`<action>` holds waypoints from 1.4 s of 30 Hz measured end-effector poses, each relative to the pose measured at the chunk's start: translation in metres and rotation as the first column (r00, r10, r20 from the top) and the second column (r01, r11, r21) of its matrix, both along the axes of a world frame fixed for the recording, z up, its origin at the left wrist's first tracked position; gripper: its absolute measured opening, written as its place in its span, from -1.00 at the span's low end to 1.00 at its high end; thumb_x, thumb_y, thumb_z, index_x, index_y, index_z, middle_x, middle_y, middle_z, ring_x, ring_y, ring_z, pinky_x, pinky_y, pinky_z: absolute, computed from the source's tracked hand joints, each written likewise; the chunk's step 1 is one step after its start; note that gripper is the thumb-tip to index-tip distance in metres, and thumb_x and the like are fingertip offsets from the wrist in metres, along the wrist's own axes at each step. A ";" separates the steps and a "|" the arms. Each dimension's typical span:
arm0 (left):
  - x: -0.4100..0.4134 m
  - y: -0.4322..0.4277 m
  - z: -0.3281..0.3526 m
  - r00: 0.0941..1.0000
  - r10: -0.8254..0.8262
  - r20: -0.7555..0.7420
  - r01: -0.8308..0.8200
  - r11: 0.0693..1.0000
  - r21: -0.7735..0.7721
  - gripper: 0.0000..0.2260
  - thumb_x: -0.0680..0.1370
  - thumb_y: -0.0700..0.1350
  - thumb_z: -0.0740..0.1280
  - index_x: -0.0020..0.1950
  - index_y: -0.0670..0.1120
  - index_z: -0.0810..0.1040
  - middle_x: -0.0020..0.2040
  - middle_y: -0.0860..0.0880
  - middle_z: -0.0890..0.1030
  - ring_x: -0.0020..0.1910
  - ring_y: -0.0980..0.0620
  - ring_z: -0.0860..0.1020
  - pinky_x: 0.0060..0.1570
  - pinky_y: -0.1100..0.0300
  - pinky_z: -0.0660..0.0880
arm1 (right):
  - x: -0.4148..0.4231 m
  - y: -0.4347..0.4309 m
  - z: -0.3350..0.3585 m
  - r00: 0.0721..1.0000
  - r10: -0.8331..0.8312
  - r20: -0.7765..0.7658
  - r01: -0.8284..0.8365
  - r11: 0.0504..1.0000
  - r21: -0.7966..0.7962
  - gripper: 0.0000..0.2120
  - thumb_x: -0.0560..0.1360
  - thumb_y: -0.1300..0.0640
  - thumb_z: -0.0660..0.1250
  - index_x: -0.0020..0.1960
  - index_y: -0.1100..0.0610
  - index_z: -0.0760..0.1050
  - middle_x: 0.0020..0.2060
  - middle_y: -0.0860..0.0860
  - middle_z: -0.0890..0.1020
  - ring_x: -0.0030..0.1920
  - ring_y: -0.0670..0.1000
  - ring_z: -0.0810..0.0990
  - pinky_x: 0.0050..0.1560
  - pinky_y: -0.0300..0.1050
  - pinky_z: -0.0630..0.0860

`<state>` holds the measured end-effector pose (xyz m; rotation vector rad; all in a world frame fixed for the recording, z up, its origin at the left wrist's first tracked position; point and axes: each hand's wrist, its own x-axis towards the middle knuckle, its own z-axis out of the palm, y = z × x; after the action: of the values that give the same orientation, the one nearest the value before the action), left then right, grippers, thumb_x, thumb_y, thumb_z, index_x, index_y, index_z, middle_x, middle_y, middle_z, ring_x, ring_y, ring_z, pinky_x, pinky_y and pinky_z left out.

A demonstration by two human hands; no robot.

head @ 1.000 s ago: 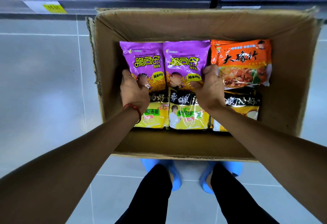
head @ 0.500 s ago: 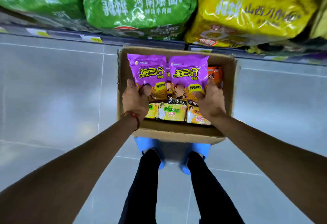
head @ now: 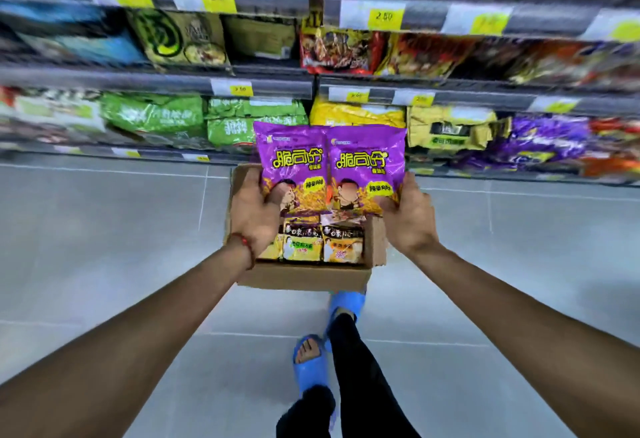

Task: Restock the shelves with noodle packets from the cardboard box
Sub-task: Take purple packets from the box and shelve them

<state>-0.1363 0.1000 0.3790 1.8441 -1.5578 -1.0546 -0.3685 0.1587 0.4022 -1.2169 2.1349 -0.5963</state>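
Two purple noodle packets are lifted side by side above the cardboard box (head: pixel 304 276) on the floor. My left hand (head: pixel 254 214) grips the lower edge of the left purple packet (head: pixel 292 160), thumb on its front. My right hand (head: pixel 410 216) grips the lower right corner of the right purple packet (head: pixel 367 164). Yellow and black noodle packets (head: pixel 323 242) remain in the box beneath. The box's far end is hidden behind the raised packets.
Shelves (head: pixel 156 79) stocked with green, yellow, purple and red noodle bags rise just beyond the box, with yellow price tags (head: pixel 384 16) on their rails. Grey tiled floor (head: pixel 104 229) spreads left and right. My feet in blue slippers (head: pixel 311 365) stand behind the box.
Both hands have raised the two purple packets out of the box. My view has tilted up, bringing the upper shelves into sight, and one foot has stepped back.
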 end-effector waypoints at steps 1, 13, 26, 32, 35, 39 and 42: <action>-0.001 0.003 0.018 1.000 -0.001 -0.002 0.001 1.000 -0.030 -0.77 0.56 -0.03 0.37 0.19 -0.03 0.48 -0.06 0.04 0.63 -0.05 -0.05 0.58 -0.11 0.16 0.42 | -0.001 0.006 0.018 1.000 -0.015 0.006 0.015 0.999 -0.033 -0.71 0.56 0.25 0.35 0.25 0.25 0.41 0.05 0.18 0.65 0.08 0.29 0.58 -0.17 -0.05 0.27; -0.032 0.035 0.247 0.982 -0.119 -0.144 0.074 0.957 -0.281 -0.59 0.55 0.08 0.32 0.27 -0.15 0.45 0.04 -0.04 0.64 0.04 -0.10 0.59 0.11 -0.01 0.51 | -0.023 0.081 0.234 0.988 -0.144 0.051 0.152 0.893 -0.424 -0.75 0.55 0.19 0.40 0.18 0.20 0.44 -0.09 -0.03 0.61 -0.11 0.05 0.56 -0.08 -0.04 0.48; -0.164 0.052 0.411 0.967 -0.217 -0.136 0.117 0.846 -0.520 -0.69 0.64 -0.04 0.27 0.31 -0.19 0.41 0.17 -0.07 0.57 0.15 -0.07 0.52 0.19 0.06 0.43 | -0.154 0.102 0.372 0.993 -0.119 -0.012 0.081 0.748 -0.659 -0.74 0.58 0.13 0.37 0.19 0.19 0.40 -0.07 0.09 0.65 -0.07 0.19 0.58 -0.04 0.11 0.51; -0.257 0.051 0.472 0.962 -0.223 -0.158 0.079 0.781 -0.620 -0.58 0.63 0.04 0.25 0.37 -0.20 0.37 0.23 -0.14 0.57 0.22 -0.11 0.50 0.22 -0.02 0.44 | -0.258 0.099 0.437 0.994 -0.089 -0.062 0.012 0.660 -0.751 -0.76 0.59 0.14 0.36 0.20 0.16 0.41 -0.09 0.08 0.64 -0.09 0.17 0.58 -0.06 0.13 0.53; -0.303 0.056 0.503 0.958 -0.228 -0.176 0.053 0.741 -0.670 -0.74 0.64 -0.08 0.26 0.27 -0.18 0.43 -0.01 0.08 0.57 0.01 0.03 0.51 0.01 0.14 0.41 | -0.308 0.097 0.466 0.995 -0.077 -0.069 -0.006 0.620 -0.784 -0.75 0.59 0.16 0.36 0.22 0.17 0.41 -0.06 0.06 0.65 -0.06 0.13 0.60 -0.05 0.08 0.54; -0.357 0.051 0.535 0.954 -0.221 -0.202 0.007 0.691 -0.723 -0.65 0.64 0.01 0.27 0.32 -0.19 0.42 0.11 -0.06 0.60 0.10 -0.05 0.54 0.17 -0.01 0.45 | -0.364 0.087 0.503 0.994 -0.078 -0.074 -0.017 0.566 -0.824 -0.75 0.58 0.19 0.38 0.21 0.16 0.43 -0.08 -0.02 0.64 -0.10 -0.02 0.59 -0.10 -0.05 0.48; -0.392 0.037 0.561 0.938 -0.241 -0.247 -0.026 0.664 -0.747 -0.83 0.63 -0.08 0.28 0.16 -0.14 0.47 -0.05 0.03 0.61 -0.08 0.04 0.56 0.00 0.12 0.50 | -0.400 0.073 0.529 0.992 -0.086 -0.090 -0.032 0.517 -0.855 -0.77 0.57 0.19 0.38 0.17 0.18 0.43 -0.15 -0.08 0.60 -0.21 -0.14 0.50 -0.19 -0.15 0.35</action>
<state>-0.5284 0.1370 0.9403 0.9575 -1.5722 -0.5688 -0.7687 0.2313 0.9314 -1.7382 1.9493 -1.8008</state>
